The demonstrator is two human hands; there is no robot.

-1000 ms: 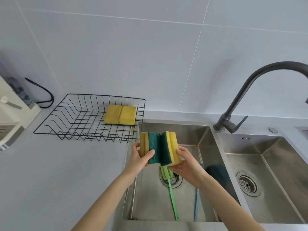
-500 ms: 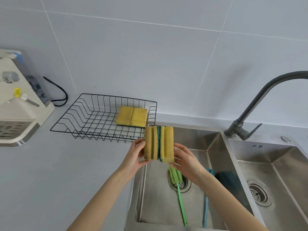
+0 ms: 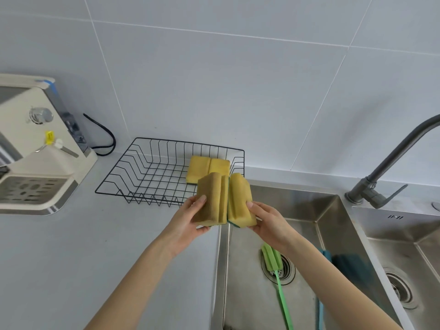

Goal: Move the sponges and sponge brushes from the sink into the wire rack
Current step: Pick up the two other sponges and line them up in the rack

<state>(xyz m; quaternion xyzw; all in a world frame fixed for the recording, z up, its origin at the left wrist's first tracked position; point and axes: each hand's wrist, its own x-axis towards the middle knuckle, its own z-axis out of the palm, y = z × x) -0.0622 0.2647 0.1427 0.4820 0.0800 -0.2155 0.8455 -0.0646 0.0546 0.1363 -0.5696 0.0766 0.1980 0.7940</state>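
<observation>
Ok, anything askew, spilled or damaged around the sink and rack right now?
Nothing stands out. Two sponges lie flat in the wire rack; the green brush and blue brush lie in the sink, awaiting transfer.

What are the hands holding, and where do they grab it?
Each hand holds one yellow sponge upright by its lower half: left hand the left sponge, right hand the right sponge, green sides pressed together.

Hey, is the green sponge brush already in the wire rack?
No, the green sponge brush lies in the sink across the drain, while the wire rack holds only yellow sponges.
</observation>
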